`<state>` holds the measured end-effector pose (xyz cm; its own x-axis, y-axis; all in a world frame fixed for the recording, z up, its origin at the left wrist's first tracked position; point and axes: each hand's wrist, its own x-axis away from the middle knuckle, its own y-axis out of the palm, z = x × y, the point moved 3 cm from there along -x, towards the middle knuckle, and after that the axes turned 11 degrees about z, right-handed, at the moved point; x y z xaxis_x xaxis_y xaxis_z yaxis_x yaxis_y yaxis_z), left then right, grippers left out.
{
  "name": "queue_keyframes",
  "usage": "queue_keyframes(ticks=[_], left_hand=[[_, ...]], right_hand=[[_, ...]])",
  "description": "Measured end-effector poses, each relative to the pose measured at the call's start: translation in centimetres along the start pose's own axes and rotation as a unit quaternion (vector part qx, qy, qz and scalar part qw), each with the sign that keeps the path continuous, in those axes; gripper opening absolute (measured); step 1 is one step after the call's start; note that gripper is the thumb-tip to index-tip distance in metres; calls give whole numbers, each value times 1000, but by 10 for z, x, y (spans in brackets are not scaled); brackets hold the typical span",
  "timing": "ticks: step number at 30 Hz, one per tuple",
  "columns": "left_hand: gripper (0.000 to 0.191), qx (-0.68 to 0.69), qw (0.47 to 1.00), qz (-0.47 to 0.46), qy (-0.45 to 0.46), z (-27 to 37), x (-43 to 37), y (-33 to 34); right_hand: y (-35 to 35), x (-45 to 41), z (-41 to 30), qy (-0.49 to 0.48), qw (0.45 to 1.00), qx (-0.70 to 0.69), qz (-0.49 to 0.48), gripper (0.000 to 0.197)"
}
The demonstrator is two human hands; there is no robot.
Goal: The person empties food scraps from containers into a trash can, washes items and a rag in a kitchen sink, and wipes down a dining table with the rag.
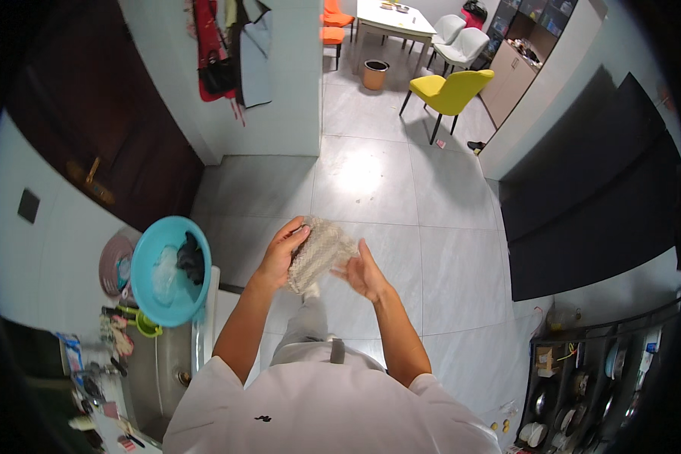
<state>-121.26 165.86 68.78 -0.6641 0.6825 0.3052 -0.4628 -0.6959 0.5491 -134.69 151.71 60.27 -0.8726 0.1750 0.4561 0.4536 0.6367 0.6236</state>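
A folded beige-grey textured cloth [320, 255] is held up in front of my body, above the tiled floor. My left hand [282, 252] grips its left side, thumb on top and the other fingers behind. At the cloth's right edge is my right hand [363, 272], its thumb raised and its other fingers blurred. Whether those fingers touch the cloth or sit just off it is hard to tell.
To my left, a turquoise basin [142, 267] with a clear plastic bag and a dark item stands by a metal sink [147, 363]. A black rack [584, 335] with dishes is at right. Ahead are a yellow chair [451, 96], an orange bin [374, 78] and a white table [397, 21].
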Motion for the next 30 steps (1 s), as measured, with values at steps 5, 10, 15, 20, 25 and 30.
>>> queue_keyframes(ticks=[5, 10, 15, 20, 25, 30], left_hand=[[47, 48, 999, 21, 0, -18, -112, 24], [49, -122, 990, 40, 53, -11, -255, 29], [32, -94, 993, 50, -46, -51, -413, 23], [53, -31, 969, 108, -221, -99, -518, 74], [66, -200, 958, 75, -193, -116, -669, 106], [73, -219, 971, -1, -97, -47, -827, 205]], right_hand=[[-58, -70, -42, 2, 970, -229, -79, 60], [-91, -139, -193, -86, 994, -73, 2, 71], [-139, -204, -306, -63, 991, 61, 99, 67], [-215, -275, -363, -35, 979, -25, 202, 43], [-287, -383, -427, -17, 951, -33, 308, 33], [-344, -479, -545, -59, 952, -87, 288, 36]])
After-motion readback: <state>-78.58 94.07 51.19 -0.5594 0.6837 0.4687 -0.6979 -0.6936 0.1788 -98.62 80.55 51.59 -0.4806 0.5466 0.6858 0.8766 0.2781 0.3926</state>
